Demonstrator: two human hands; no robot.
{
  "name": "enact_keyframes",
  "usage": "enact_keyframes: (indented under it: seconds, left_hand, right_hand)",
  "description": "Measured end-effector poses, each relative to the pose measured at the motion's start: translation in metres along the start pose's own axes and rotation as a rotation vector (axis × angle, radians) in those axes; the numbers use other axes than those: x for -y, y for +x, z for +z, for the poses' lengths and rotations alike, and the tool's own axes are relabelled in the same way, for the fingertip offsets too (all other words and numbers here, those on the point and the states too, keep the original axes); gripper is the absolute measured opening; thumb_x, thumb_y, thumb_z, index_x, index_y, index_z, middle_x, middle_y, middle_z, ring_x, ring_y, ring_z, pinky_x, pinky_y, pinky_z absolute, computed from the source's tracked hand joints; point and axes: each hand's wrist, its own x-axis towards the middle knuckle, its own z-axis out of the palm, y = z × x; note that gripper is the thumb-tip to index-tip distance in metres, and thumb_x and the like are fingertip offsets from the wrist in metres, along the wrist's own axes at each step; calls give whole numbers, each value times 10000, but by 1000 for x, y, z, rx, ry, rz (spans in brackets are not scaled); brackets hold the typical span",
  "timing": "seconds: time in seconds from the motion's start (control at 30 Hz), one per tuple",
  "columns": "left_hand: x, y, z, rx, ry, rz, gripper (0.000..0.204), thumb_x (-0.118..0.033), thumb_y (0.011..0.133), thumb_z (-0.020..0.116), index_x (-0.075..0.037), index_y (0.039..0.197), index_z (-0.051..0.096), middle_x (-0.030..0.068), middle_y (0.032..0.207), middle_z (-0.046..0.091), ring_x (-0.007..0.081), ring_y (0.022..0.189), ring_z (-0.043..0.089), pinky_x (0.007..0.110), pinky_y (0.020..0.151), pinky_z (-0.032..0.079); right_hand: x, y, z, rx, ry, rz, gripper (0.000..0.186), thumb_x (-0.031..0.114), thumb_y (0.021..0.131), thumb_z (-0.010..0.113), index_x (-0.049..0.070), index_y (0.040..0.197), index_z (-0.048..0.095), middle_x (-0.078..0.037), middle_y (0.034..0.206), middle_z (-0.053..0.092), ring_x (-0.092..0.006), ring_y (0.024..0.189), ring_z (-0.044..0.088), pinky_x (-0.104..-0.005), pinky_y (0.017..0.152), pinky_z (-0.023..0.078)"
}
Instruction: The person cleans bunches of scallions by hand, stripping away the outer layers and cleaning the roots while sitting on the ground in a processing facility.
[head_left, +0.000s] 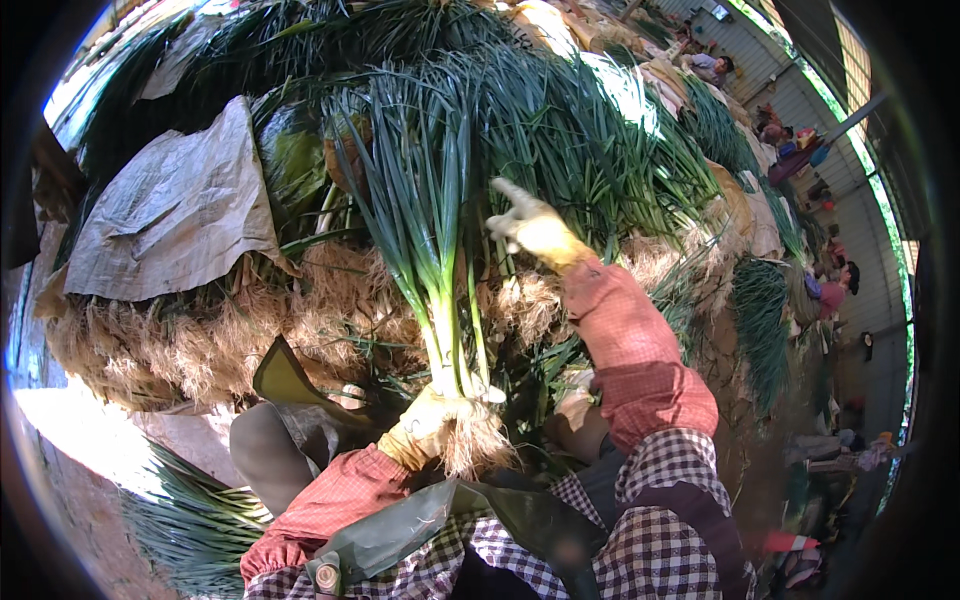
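Note:
My left hand (425,425), in a yellowish glove, grips a bunch of green onions (440,320) low at the white stems, just above the pale, stringy roots (470,440). Their long dark green leaves point away from me. My right hand (528,222), also gloved, is raised just right of the bunch's leaves with fingers apart and index finger stretched out; it holds nothing that I can see. Behind it lies a large pile of onions (590,140) with root ends toward me.
A pale woven sheet (170,200) covers onions at left. Another bundle (190,520) lies at lower left by my dark-clad leg. More piles (755,330) run along the right, where several people (830,290) sit under a metal-walled shelter.

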Motion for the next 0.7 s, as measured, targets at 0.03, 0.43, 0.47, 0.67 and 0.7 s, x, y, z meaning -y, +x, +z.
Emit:
enact_keyframes:
  seconds: [0.03,0.43,0.47,0.67,0.7]
  left_hand:
    - [0,-1,-2,7,38,-10,300,-8,651,650,14,937,562,189,967,606,212,767,592,346,703,505]
    - [-10,-4,12,260,98,21,301,-64,654,646,7,932,553,208,1030,565,243,815,585,356,756,489]
    - [-10,-4,7,264,97,27,295,-54,652,635,7,929,551,210,1032,565,240,813,585,351,755,488]
    - [-6,-2,24,178,129,-36,236,2,628,578,-2,859,532,192,948,573,238,803,574,314,722,481]
    - [-6,-3,20,223,74,-53,260,-11,627,604,-6,878,536,182,944,574,251,815,575,334,735,482]
  right_hand:
    - [1,11,19,112,-42,67,466,84,795,597,33,1229,436,-70,832,599,-121,585,558,-228,514,486]
    - [-39,11,-99,-766,546,-133,148,155,868,506,33,935,556,-51,743,619,-126,583,586,-253,532,488]
    - [-43,5,-82,-636,490,-72,198,203,867,514,31,959,550,-60,775,621,-131,604,590,-263,552,491]
    - [-75,-10,40,-60,433,-24,515,413,853,506,-42,1096,507,-157,1079,556,-195,943,530,-265,694,470]
    - [-71,-3,49,68,507,-176,553,446,837,518,-47,1088,514,-146,1042,572,-189,937,523,-262,718,462]
